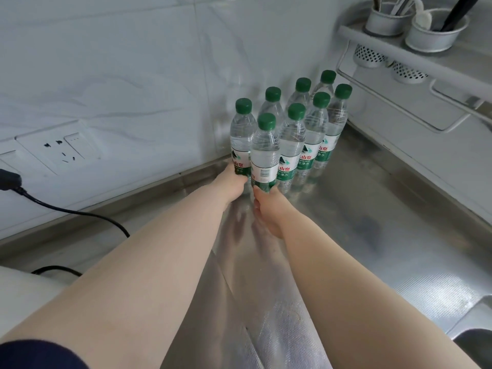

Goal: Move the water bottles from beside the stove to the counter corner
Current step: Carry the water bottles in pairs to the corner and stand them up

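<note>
Gripping one bottle each: left hand point(234, 183) wrapped on back-row bottle point(241, 139), right hand point(269, 206) on front-row bottle point(265, 155); eight bottles upright in counter point(372, 209) corner.

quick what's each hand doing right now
left hand: closed on the back-row bottle.
right hand: closed on the front-row bottle.

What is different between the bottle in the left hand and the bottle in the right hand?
The left hand holds its bottle next to the wall, while the right hand holds its bottle nearer the camera. The left bottle's label shows its printed brand characters; the right bottle's label shows its barcode. Both stand upright, have green caps, hold clear water and are gripped low on the body.
</note>
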